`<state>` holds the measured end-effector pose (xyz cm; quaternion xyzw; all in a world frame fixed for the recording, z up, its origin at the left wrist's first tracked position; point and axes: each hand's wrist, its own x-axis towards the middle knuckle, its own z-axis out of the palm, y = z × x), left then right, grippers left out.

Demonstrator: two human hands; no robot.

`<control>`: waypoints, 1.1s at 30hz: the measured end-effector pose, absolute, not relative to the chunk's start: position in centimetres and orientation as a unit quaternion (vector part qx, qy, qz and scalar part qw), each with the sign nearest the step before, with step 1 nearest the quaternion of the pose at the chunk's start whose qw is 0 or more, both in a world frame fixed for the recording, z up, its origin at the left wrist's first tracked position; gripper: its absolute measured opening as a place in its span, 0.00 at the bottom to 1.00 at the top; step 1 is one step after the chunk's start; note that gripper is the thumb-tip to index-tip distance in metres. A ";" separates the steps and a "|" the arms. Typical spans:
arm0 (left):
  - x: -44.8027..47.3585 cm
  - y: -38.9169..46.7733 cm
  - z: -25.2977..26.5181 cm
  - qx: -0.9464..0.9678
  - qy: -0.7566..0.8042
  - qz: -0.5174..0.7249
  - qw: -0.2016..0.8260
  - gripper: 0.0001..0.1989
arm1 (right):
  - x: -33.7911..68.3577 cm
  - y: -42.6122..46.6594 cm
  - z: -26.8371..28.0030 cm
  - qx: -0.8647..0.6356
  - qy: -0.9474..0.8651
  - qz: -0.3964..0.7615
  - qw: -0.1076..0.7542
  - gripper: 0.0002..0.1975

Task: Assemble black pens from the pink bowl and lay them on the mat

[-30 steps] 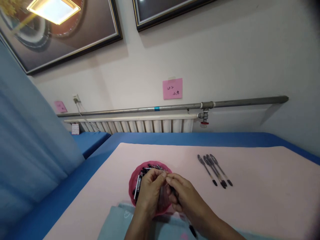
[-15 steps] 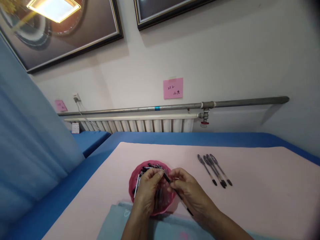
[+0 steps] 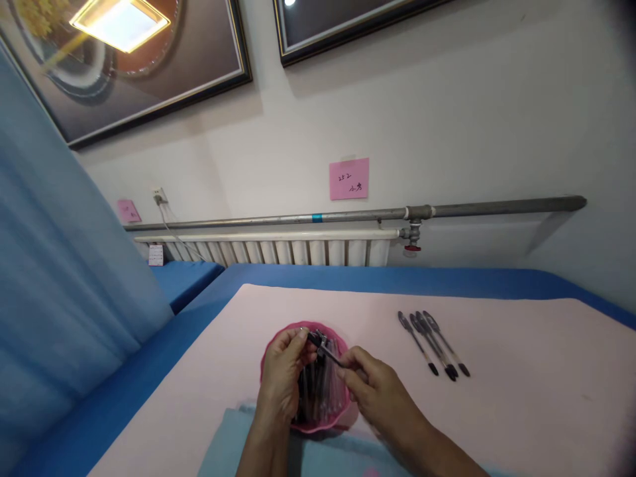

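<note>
Above a pink scalloped basket (image 3: 342, 419), both hands hold one slim pen (image 3: 330, 353). My left hand (image 3: 282, 371) pinches its black upper end between thumb and fingers. My right hand (image 3: 380, 387) is closed on the lower part of the pen, and its far end is hidden in the fingers. Inside the basket lie many black pen parts (image 3: 309, 391) and clear tubes (image 3: 334, 384), partly covered by my left hand. To the right, several black pens (image 3: 431, 341) lie side by side on the pink sheet.
A pink sheet (image 3: 521, 371) covers most of the blue table (image 3: 387, 277). Light blue cloth (image 3: 328, 457) lies at the near edge. A blue curtain (image 3: 64, 265) hangs at left. Behind the table are a white radiator (image 3: 298, 252) and a grey pipe (image 3: 487, 207).
My left hand has moved slightly left and my right hand slightly down, so they are farther apart. More of the pen shows between them, and its lower end is now hidden.
</note>
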<state>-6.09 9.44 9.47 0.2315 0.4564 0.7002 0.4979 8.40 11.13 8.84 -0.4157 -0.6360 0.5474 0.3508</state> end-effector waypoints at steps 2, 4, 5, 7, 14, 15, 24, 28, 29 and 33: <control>-6.2 9.4 9.4 0.234 0.448 0.702 0.503 0.14 | 8.3 11.2 8.6 -0.418 -0.607 0.602 0.307 0.09; -6.3 9.4 9.5 0.222 0.442 0.708 0.503 0.14 | 8.2 11.2 8.4 -0.407 -0.603 0.616 0.302 0.10; -6.3 9.4 9.5 0.216 0.441 0.713 0.501 0.14 | 8.2 11.3 8.3 -0.397 -0.619 0.598 0.319 0.07; -6.4 9.4 9.6 0.207 0.439 0.719 0.498 0.14 | 8.3 11.3 8.3 -0.383 -0.673 0.515 0.368 0.04; -6.9 9.3 9.8 0.193 0.426 0.730 0.499 0.14 | 8.7 11.1 8.8 -0.371 -0.762 0.387 0.362 0.11; -6.9 9.3 9.8 0.190 0.427 0.731 0.497 0.14 | 8.7 11.0 8.9 -0.370 -0.766 0.384 0.359 0.09; -7.0 9.3 9.7 0.203 0.429 0.727 0.497 0.14 | 8.7 11.0 8.5 -0.376 -0.791 0.338 0.346 0.13; -7.0 9.3 9.7 0.200 0.441 0.726 0.488 0.14 | 8.7 11.1 8.5 -0.364 -0.803 0.307 0.358 0.03; -7.0 9.3 9.7 0.201 0.444 0.726 0.486 0.15 | 8.8 11.1 8.4 -0.365 -0.805 0.295 0.363 0.02; -6.9 9.3 9.9 0.212 0.442 0.724 0.485 0.15 | 8.8 11.2 8.2 -0.370 -0.801 0.307 0.357 0.11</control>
